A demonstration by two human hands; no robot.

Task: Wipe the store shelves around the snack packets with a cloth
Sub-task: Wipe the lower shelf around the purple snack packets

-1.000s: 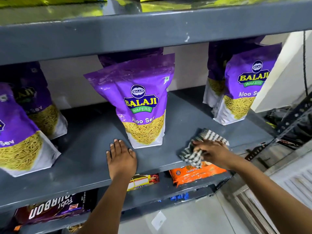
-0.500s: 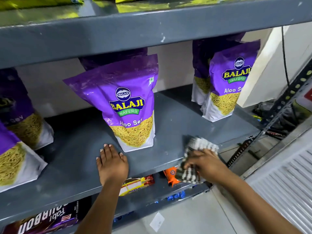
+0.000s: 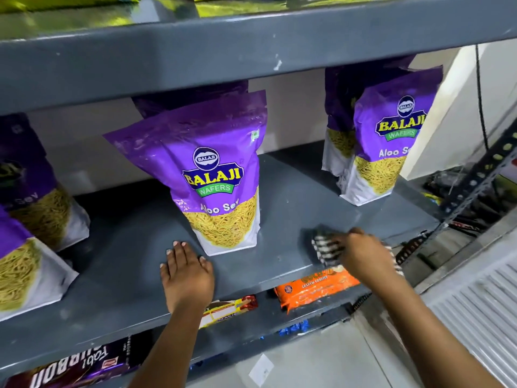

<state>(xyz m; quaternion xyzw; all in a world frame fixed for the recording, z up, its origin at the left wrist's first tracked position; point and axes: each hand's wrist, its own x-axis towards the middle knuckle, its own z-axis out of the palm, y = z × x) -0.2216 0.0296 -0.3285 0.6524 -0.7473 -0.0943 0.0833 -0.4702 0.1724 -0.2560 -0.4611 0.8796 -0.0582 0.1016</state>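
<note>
The shelf (image 3: 293,197) front is being wiped with a cloth (image 3: 326,247) clamped in the right hand (image 3: 363,256)'s fingers, the left hand (image 3: 186,271) laid flat, fingers together; next, the strip beside the packet (image 3: 218,175) probably needs covering.

Middle purple packet (image 3: 221,177): oval "BALAJI" logo, big yellow "BALAJI", green banner "WAFERS", below it "Aloo Sev". Right purple packet (image 3: 389,147): same logo, "BALAJ" cut at the edge, "WAFERS" blurred, "Aloo Se" cut off. Left purple packet (image 3: 33,197): only "Sev" readable, rest dark. Lower shelf, orange pack (image 3: 313,289): "CASHEW COOKIES"; brand word above it partly hidden, unreadable. Dark pack (image 3: 72,368) at bottom left: upside-down white letters, seems "BOURBON", plus a script word I cannot make out. Red-yellow pack (image 3: 229,310): print too small.
</note>
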